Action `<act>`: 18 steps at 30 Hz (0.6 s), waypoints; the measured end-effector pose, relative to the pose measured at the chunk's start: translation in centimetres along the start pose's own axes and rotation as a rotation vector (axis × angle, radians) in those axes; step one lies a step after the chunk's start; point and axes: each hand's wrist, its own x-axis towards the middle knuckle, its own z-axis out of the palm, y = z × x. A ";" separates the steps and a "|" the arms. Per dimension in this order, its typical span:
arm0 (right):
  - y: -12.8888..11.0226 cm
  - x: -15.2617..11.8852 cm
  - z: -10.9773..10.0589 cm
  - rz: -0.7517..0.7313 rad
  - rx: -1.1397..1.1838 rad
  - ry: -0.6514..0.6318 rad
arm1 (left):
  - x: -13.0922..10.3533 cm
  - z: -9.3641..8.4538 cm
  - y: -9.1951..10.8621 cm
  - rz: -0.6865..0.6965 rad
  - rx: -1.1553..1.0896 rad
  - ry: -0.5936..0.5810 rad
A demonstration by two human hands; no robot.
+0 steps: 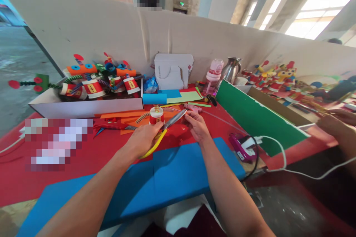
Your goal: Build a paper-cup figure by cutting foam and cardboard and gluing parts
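One pair of scissors [175, 118] slants over the bench [25, 181], gripped in our left hand [144, 136]. Our right hand [196, 124] is near its tips, its hold unclear to us. A cup [156, 117] stands just beyond our left hand.

Head-worn view, forward and down, red tabletop [16, 177] close

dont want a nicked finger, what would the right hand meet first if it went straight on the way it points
Probably the scissors: in the picture their blade tips lie right by the right hand, though depth between them is unclear.
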 end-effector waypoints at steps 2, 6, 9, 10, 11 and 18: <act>0.1 0.0 0.0 -0.003 0.002 0.002 | 0.0 0.2 -0.2 0.016 -0.054 0.034; 0.2 -0.1 0.2 0.018 -0.009 -0.028 | 0.0 0.4 -0.5 0.052 -0.301 0.211; 0.3 -0.4 0.7 0.038 -0.053 -0.107 | 0.5 0.9 -0.4 0.069 -0.556 0.424; 0.4 -0.5 0.9 0.029 -0.071 -0.141 | 0.8 1.1 -0.4 0.070 -0.647 0.470; 0.5 -0.6 1.2 0.017 -0.091 -0.181 | 1.0 1.4 -0.5 0.067 -0.729 0.497; 1.1 -1.4 2.6 -0.029 -0.200 -0.432 | 1.5 2.4 -1.1 0.038 -0.864 0.471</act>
